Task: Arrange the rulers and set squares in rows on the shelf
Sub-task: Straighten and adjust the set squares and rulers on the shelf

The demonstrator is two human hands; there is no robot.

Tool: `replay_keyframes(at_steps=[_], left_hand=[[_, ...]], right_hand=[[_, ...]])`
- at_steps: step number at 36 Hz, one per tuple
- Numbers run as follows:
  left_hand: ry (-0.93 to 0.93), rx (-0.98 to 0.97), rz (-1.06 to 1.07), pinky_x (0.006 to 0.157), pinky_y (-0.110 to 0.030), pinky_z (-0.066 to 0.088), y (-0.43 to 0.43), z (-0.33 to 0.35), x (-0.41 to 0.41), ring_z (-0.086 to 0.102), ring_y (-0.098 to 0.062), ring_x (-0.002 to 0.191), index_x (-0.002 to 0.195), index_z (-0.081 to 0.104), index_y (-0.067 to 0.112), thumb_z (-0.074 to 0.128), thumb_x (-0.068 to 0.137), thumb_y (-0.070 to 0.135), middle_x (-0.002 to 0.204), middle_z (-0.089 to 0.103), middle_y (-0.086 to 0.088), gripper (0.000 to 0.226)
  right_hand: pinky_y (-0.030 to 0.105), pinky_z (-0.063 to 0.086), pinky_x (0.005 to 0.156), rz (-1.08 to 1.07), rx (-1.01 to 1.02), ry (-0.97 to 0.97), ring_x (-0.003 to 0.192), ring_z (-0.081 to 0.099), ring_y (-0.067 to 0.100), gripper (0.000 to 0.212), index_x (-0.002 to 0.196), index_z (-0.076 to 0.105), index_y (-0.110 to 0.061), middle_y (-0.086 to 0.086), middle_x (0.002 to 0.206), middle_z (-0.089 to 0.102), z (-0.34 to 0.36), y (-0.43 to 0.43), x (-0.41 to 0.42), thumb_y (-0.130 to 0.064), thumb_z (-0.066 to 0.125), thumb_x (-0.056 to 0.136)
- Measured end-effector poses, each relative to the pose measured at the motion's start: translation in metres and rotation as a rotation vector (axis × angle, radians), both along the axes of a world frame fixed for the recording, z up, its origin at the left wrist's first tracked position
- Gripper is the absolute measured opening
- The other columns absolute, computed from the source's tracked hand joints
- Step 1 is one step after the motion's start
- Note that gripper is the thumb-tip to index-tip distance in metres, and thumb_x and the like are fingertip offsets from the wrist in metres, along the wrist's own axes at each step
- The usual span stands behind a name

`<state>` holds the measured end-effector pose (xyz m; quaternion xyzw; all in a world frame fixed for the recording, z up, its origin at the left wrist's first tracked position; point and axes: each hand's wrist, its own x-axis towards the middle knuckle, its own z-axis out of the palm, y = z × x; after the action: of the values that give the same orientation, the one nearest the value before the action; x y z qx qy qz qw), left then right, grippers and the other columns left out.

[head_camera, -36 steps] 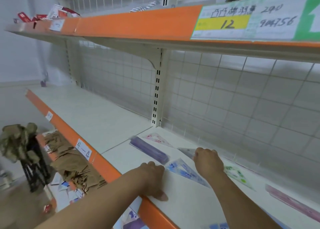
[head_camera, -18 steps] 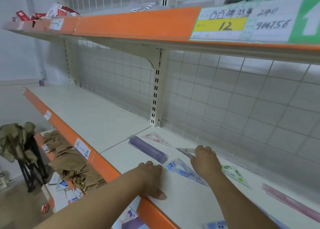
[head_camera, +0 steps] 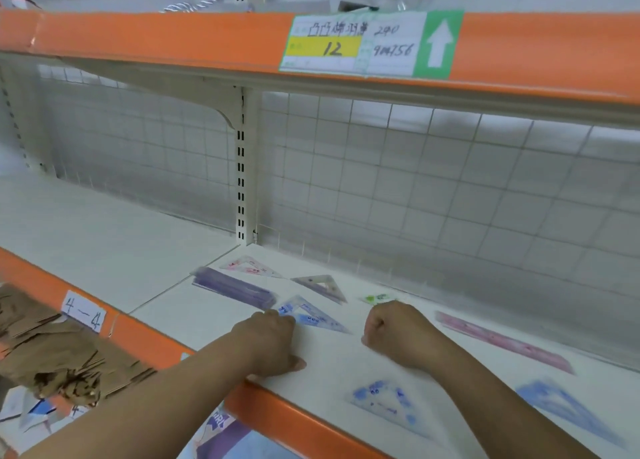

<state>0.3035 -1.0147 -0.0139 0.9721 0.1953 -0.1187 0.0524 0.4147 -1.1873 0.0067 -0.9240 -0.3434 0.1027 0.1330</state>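
- Shelf [head_camera: 346,361]: rulers and set squares lie scattered around both hands.
- Purple rulers [head_camera: 232,287], just beyond the left hand [head_camera: 273,340]: rows are best squared to them.
- Left hand: fingers [head_camera: 275,316] curled at blue set square's [head_camera: 311,318] corner; grip cannot be told.
- Right hand [head_camera: 391,334]: fingers balled, empty.

The right hand [head_camera: 391,334] hides most of the green set square [head_camera: 375,298]; its curled fingers conceal any grip. The near-right blue set square [head_camera: 568,410] is blurred.
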Motion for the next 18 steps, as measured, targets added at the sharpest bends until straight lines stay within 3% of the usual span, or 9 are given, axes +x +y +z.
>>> replay_keyframes(at_steps=[4, 7, 10, 14, 18], left_hand=[[-0.017, -0.015, -0.070, 0.096, -0.035, 0.041, -0.018, -0.001, 0.010, 0.046, -0.024, 0.121, 0.124, 0.046, 0.019, 0.054, 0.086, 0.055, 0.132, 0.047, -0.005, 0.053], [-0.024, -0.025, -0.124, 0.096, -0.035, 0.042, -0.032, -0.002, 0.016, 0.048, -0.023, 0.120, 0.124, 0.046, 0.019, 0.053, 0.087, 0.056, 0.132, 0.047, -0.004, 0.053], [-0.039, -0.020, -0.171, 0.093, -0.035, 0.042, -0.045, -0.004, 0.020, 0.048, -0.023, 0.119, 0.125, 0.047, 0.019, 0.052, 0.088, 0.056, 0.131, 0.048, -0.004, 0.053], [-0.053, -0.008, -0.213, 0.095, -0.036, 0.042, -0.057, -0.005, 0.025, 0.046, -0.023, 0.121, 0.126, 0.045, 0.019, 0.050, 0.088, 0.058, 0.133, 0.046, -0.006, 0.054], [-0.048, -0.017, -0.254, 0.096, -0.035, 0.042, -0.064, -0.002, 0.027, 0.047, -0.024, 0.119, 0.124, 0.045, 0.018, 0.049, 0.091, 0.048, 0.131, 0.046, -0.007, 0.045]], right_hand=[[0.026, 0.050, 0.075, 0.024, -0.038, 0.054, 0.078, 0.064, 0.013, 0.026, 0.062, 0.056, -0.023, -0.005, 0.082, 0.067, -0.005, -0.034, -0.019, -0.021, 0.063, 0.087], [0.017, 0.044, 0.069, 0.050, -0.058, 0.115, 0.069, 0.055, 0.002, 0.026, 0.064, 0.056, -0.030, -0.014, 0.077, 0.059, -0.010, -0.050, -0.031, -0.024, 0.064, 0.088], [0.026, 0.044, 0.082, 0.042, -0.076, 0.144, 0.088, 0.052, 0.010, 0.010, 0.090, 0.061, -0.027, -0.012, 0.093, 0.051, -0.016, -0.062, -0.041, -0.033, 0.067, 0.085], [0.031, 0.041, 0.088, 0.003, -0.068, 0.079, 0.105, 0.045, 0.016, 0.031, 0.110, 0.057, -0.025, -0.005, 0.103, 0.040, -0.026, -0.069, -0.050, -0.039, 0.068, 0.084], [0.033, 0.041, 0.094, -0.061, -0.021, 0.097, 0.113, 0.045, 0.018, 0.037, 0.117, 0.055, -0.023, -0.004, 0.107, 0.040, -0.034, -0.071, -0.054, -0.039, 0.065, 0.086]])
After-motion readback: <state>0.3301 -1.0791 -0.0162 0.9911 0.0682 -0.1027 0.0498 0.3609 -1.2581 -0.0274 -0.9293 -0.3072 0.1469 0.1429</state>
